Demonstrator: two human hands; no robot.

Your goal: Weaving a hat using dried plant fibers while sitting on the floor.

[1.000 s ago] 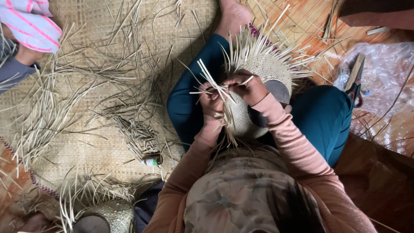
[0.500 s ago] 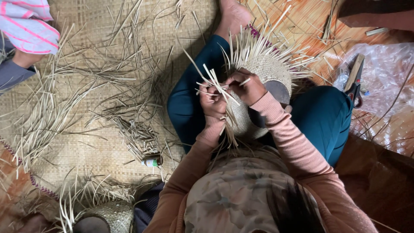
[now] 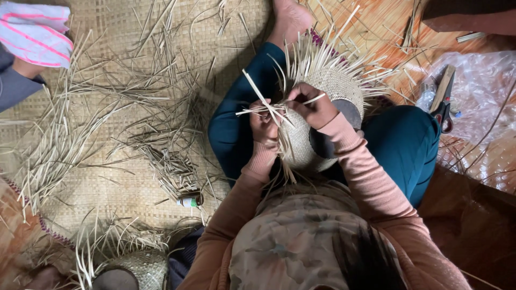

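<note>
We pinch flat pale straw strips in both hands, left hand and right hand, over the rounded woven basket.

Half-woven straw basket: pale, rounded, lying on its side across lap, loose strips fanning out from rim. Thin straw strips crossing at its near edge.

Matt woven straw basket, rough plaited floor mat, glossy crinkled plastic sheet
</note>
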